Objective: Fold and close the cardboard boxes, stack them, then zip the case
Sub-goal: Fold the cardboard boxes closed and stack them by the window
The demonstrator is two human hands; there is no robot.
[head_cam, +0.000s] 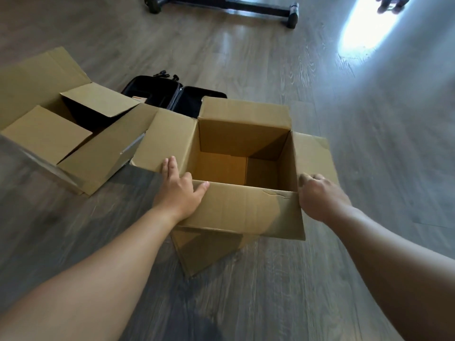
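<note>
An open cardboard box (242, 134) stands on the floor in front of me, all its flaps spread and nothing inside. My left hand (178, 190) lies with straight fingers at the near-left corner, fingers on the left flap, thumb over the near flap's fold. My right hand (318, 196) has curled fingers at the near-right corner, where the right flap (312, 153) meets the near flap (243, 210); the fingertips are hidden. A second, larger box (73, 139) sits to the left with its flaps partly folded in. Behind both lies a black case (172, 94), unzipped and open.
The floor (270, 70) is grey wood plank. A black stand base with wheels (246, 7) lies across the far floor. Bright glare falls on the floor at the far right (364, 30). A dark object (391, 2) sits at the top right edge.
</note>
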